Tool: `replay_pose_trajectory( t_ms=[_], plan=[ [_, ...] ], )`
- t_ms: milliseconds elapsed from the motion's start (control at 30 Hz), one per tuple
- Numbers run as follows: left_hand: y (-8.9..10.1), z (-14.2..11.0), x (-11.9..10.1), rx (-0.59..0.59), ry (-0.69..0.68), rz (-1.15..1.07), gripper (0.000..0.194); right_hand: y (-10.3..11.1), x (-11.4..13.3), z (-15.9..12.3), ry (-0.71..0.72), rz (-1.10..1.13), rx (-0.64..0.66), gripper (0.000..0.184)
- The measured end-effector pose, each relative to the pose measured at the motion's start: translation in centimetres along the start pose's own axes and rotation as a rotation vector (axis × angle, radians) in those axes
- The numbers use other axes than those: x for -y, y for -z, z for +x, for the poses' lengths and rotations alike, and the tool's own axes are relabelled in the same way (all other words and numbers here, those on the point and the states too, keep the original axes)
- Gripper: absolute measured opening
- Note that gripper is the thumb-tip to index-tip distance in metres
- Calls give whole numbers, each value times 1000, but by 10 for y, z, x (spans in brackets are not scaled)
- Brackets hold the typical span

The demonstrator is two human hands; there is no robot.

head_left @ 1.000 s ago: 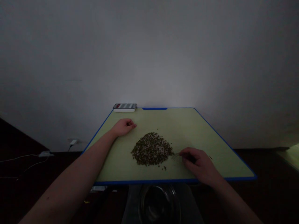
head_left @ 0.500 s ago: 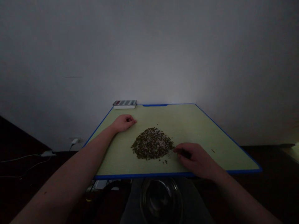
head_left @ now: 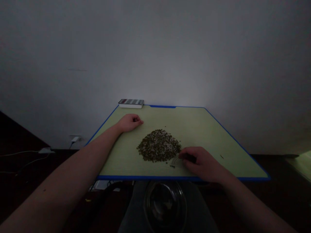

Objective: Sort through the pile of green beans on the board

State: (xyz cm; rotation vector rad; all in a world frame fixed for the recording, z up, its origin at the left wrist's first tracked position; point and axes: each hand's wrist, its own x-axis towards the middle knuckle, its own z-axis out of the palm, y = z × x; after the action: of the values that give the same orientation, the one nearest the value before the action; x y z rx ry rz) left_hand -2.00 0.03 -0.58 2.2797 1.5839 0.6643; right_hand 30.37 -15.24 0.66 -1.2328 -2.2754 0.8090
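A heap of small brown-green grains, like dried beans or seeds, lies on a pale yellow-green folding table. My right hand rests at the heap's right edge, fingers closed on a thin clear piece with fine marks. Its far end touches the tabletop beside a few loose grains; the fingers cover the rest of it. Loosely curled, my left hand lies on the table left of and beyond the heap, with nothing visible in it.
At the far left corner a phone lies on a white box. A glass bowl sits on my lap below the table's blue front edge. A small dark sliver lies at right. Cables and a plug are at the wall.
The view has shifted slightly. My right hand has turned the clear piece toward the front edge, among the loose grains, where more of it shows. My left hand stays in place.
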Motion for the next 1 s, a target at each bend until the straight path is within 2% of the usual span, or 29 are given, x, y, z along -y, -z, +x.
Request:
replay_pose_trajectory(
  t_ms=[433,667,1000],
  plan=[
    [0,0,0,9,-18,23,38,-5,7,7,27,-21,47,23],
    [0,0,0,9,-27,41,38,-6,12,5,13,-1,51,41],
    [-1,0,-2,9,-38,41,37,-11,20,-1,49,20,105,38]
  ],
)
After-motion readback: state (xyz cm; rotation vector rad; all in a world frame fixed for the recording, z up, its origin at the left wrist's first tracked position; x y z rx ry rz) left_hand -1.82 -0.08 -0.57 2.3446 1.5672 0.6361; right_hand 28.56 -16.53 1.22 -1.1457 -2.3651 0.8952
